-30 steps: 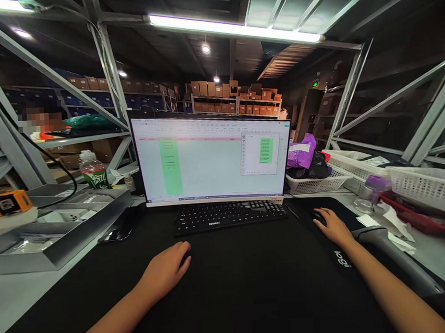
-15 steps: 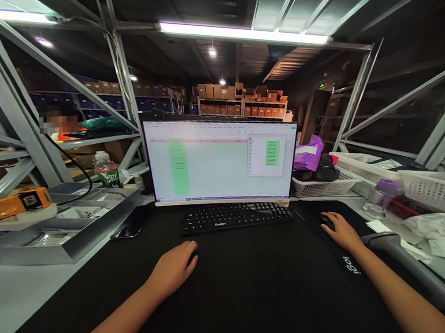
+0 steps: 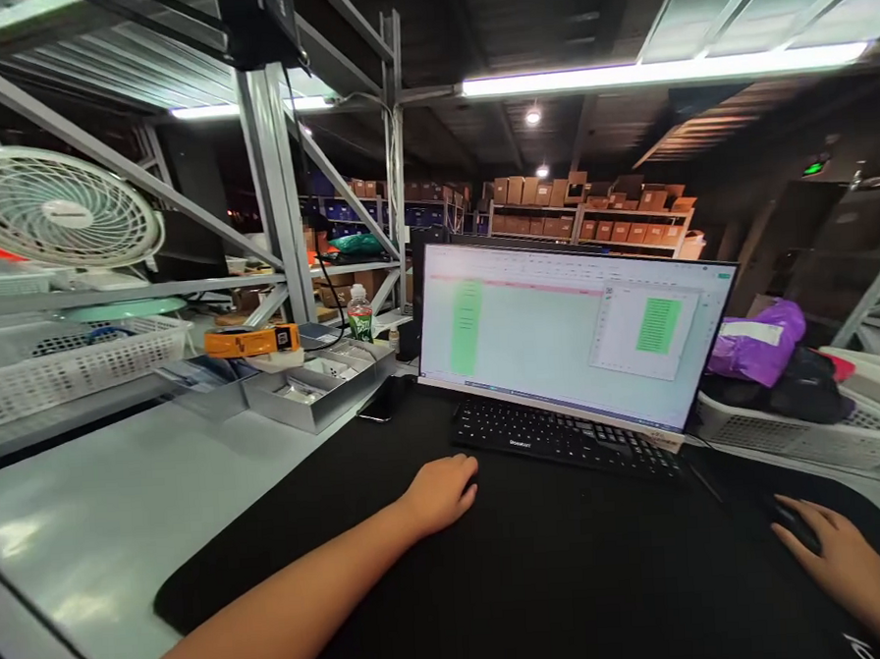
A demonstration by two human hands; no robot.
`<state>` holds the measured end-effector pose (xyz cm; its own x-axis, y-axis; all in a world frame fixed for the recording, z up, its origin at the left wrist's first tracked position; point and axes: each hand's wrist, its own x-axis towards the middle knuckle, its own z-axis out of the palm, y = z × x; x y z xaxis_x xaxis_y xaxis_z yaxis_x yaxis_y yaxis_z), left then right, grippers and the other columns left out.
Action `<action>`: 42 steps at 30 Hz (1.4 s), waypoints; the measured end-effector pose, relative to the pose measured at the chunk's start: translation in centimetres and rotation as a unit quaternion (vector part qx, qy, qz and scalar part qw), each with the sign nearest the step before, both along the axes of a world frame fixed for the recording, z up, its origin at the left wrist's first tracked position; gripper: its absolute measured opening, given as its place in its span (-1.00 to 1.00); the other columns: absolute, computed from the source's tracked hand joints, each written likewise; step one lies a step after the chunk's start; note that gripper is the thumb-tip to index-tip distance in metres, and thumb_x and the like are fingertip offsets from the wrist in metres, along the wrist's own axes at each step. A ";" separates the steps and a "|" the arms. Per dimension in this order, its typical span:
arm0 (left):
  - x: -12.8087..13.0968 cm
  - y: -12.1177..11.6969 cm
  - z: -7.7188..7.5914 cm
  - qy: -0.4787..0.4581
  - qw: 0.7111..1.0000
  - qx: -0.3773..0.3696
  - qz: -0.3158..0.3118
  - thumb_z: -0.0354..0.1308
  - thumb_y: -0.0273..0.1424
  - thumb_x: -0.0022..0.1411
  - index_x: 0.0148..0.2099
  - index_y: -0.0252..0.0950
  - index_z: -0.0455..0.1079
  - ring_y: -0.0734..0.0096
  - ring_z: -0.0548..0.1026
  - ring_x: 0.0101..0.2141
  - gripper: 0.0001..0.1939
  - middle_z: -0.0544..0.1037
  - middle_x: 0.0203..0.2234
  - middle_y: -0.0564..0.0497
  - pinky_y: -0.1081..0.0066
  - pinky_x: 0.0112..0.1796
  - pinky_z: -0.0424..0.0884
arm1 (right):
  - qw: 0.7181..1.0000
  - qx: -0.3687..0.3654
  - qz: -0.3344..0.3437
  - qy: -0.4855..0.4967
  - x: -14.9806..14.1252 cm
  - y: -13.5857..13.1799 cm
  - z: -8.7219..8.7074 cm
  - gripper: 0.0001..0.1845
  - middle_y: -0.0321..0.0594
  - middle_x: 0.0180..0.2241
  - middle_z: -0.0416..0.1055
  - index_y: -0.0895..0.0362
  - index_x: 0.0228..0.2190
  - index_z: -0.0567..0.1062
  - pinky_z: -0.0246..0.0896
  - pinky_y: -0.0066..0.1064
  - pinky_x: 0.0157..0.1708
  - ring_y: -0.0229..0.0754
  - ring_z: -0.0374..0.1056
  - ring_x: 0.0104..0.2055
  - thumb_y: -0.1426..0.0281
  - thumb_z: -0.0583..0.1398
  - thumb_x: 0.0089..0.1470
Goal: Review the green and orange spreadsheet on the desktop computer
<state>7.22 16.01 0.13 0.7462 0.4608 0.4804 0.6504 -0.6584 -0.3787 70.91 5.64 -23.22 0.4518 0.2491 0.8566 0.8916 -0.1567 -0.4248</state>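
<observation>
head view | right hand [image 3: 851, 569]: fingers grasp light, rigid computer mouse [image 3: 794, 525] at its sides | left hand [image 3: 440, 495]: fingers released on mouse mat [image 3: 572, 598]

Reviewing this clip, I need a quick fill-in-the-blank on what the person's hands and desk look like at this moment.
The right hand rests on a ____.
The left hand lies on a black ____ in front of the keyboard.
The monitor displays a ____ with a green column.
A round white ____ stands at the far left.

Missing words: mouse; desk mat; spreadsheet; fan.
</observation>
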 end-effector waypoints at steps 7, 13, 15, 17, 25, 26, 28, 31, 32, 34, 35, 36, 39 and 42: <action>0.0 0.0 -0.1 0.003 1.000 0.013 -0.001 -0.02 -0.31 0.35 -0.09 -0.29 0.28 0.26 0.44 -0.19 -0.82 0.44 -0.19 0.00 0.25 -0.18 0.37 | 0.996 0.052 0.046 -0.058 -1.2 -0.9 1.0 -0.48 -0.12 -0.12 0.42 -0.26 -0.03 0.30 0.29 0.08 -0.06 0.17 0.36 -0.04 -0.10 0.09 -0.04; 0.0 0.1 -0.3 -0.003 1.000 0.016 0.001 -0.01 -0.30 0.34 -0.09 -0.29 0.29 0.27 0.44 -0.19 -0.81 0.43 -0.19 0.00 0.25 -0.17 0.39 | 0.992 0.075 0.087 -0.054 -2.0 -1.0 1.6 -0.51 -0.16 -0.16 0.42 -0.52 -0.06 0.26 0.27 0.16 -0.09 0.21 0.36 -0.08 -0.06 0.13 -0.11; 0.0 0.1 -0.4 -0.002 1.000 0.015 0.004 -0.01 -0.30 0.34 -0.08 -0.28 0.30 0.27 0.44 -0.19 -0.80 0.43 -0.19 0.00 0.24 -0.17 0.39 | 0.991 0.082 0.089 -0.047 -1.9 -0.8 1.6 -0.53 -0.16 -0.18 0.42 -0.51 -0.10 0.28 0.25 0.18 -0.08 0.22 0.36 -0.10 -0.07 0.14 -0.14; -0.1 0.1 -0.3 0.000 1.000 0.015 0.004 -0.01 -0.30 0.34 -0.08 -0.28 0.30 0.27 0.44 -0.19 -0.80 0.43 -0.19 0.00 0.24 -0.18 0.39 | 0.991 0.088 0.089 -0.036 -2.2 -0.8 1.8 -0.56 -0.16 -0.19 0.43 -0.46 -0.14 0.30 0.24 0.19 -0.07 0.22 0.36 -0.10 -0.08 0.15 -0.15; -0.1 -0.3 0.0 0.000 1.000 -0.004 0.001 -0.02 -0.34 0.35 -0.08 -0.29 0.30 0.27 0.43 -0.18 -0.82 0.42 -0.19 -0.01 0.25 -0.16 0.36 | 0.999 0.006 0.042 0.012 -5.2 -2.6 3.4 -0.39 -0.04 -0.06 0.39 -0.08 -0.07 0.33 0.23 0.04 0.07 0.16 0.30 0.06 -0.14 0.07 -0.09; -0.1 -0.3 0.1 0.002 1.000 -0.008 0.002 -0.03 -0.34 0.35 -0.08 -0.30 0.30 0.27 0.43 -0.17 -0.82 0.42 -0.18 -0.01 0.25 -0.16 0.36 | 0.999 0.002 0.038 0.006 -5.3 -2.7 3.5 -0.37 -0.02 -0.04 0.39 -0.03 -0.05 0.34 0.22 0.01 0.10 0.14 0.29 0.07 -0.12 0.05 -0.06; 0.0 -0.3 0.2 0.009 1.000 -0.013 0.005 -0.04 -0.35 0.36 -0.06 -0.30 0.31 0.27 0.43 -0.16 -0.81 0.42 -0.17 -0.02 0.24 -0.14 0.35 | 1.000 -0.003 0.029 -0.008 -5.4 -2.8 3.4 -0.33 0.00 -0.01 0.37 0.08 -0.02 0.37 0.19 -0.07 0.15 0.10 0.28 0.09 -0.09 0.03 -0.02; 0.1 -0.1 0.2 0.016 1.000 -0.013 0.009 -0.05 -0.35 0.38 -0.04 -0.30 0.31 0.27 0.43 -0.13 -0.79 0.42 -0.15 -0.02 0.24 -0.10 0.34 | 1.000 -0.022 0.016 -0.011 -5.9 -3.0 3.6 -0.25 0.01 0.02 0.34 0.22 0.03 0.40 0.15 -0.15 0.19 0.04 0.26 0.11 -0.06 0.01 -0.01; 0.1 -0.1 0.2 0.018 1.000 -0.011 0.008 -0.06 -0.34 0.38 -0.03 -0.31 0.31 0.27 0.43 -0.13 -0.79 0.42 -0.15 -0.02 0.24 -0.10 0.34 | 0.999 -0.034 0.012 -0.004 -6.1 -3.2 3.7 -0.22 0.00 0.03 0.32 0.24 0.05 0.41 0.15 -0.16 0.19 0.03 0.25 0.11 -0.05 0.00 -0.01; 0.1 0.1 0.2 0.020 1.000 -0.007 0.008 -0.07 -0.34 0.39 -0.03 -0.30 0.31 0.28 0.43 -0.13 -0.78 0.42 -0.15 -0.02 0.25 -0.10 0.33 | 0.998 -0.060 -0.001 0.021 -6.7 -3.6 4.1 -0.17 -0.01 0.07 0.28 0.26 0.10 0.39 0.16 -0.16 0.18 0.03 0.25 0.11 -0.05 -0.02 -0.01; 0.1 0.2 0.2 0.020 1.000 -0.006 0.009 -0.07 -0.34 0.39 -0.03 -0.30 0.31 0.29 0.43 -0.13 -0.78 0.42 -0.14 -0.02 0.26 -0.10 0.33 | 0.997 -0.069 -0.011 0.035 -7.0 -3.7 4.3 -0.15 -0.01 0.08 0.27 0.27 0.12 0.39 0.17 -0.15 0.17 0.03 0.24 0.12 -0.05 -0.03 -0.02; 0.1 0.2 0.2 0.020 1.000 -0.005 0.011 -0.07 -0.34 0.39 -0.03 -0.30 0.31 0.29 0.43 -0.13 -0.78 0.42 -0.14 -0.02 0.26 -0.11 0.32 | 0.996 -0.075 -0.023 0.050 -7.3 -3.9 4.5 -0.14 0.00 0.09 0.25 0.27 0.13 0.38 0.17 -0.15 0.16 0.03 0.24 0.12 -0.04 -0.04 -0.02; 0.1 0.3 0.2 0.024 1.000 -0.004 0.017 -0.07 -0.34 0.40 -0.02 -0.31 0.31 0.29 0.43 -0.12 -0.77 0.42 -0.13 -0.04 0.27 -0.11 0.32 | 0.991 -0.082 -0.056 0.090 -7.9 -4.3 4.8 -0.14 0.00 0.09 0.24 0.29 0.17 0.35 0.15 -0.16 0.16 0.03 0.22 0.13 0.00 -0.04 -0.02; 0.1 0.2 0.2 0.029 0.999 -0.002 0.017 -0.09 -0.34 0.41 -0.03 -0.32 0.31 0.29 0.43 -0.14 -0.77 0.42 -0.14 -0.05 0.27 -0.11 0.31 | 0.988 -0.087 -0.074 0.108 -7.9 -4.2 4.8 -0.21 -0.04 0.11 0.23 0.25 0.19 0.33 0.17 -0.18 0.15 0.01 0.24 0.11 0.06 0.00 0.03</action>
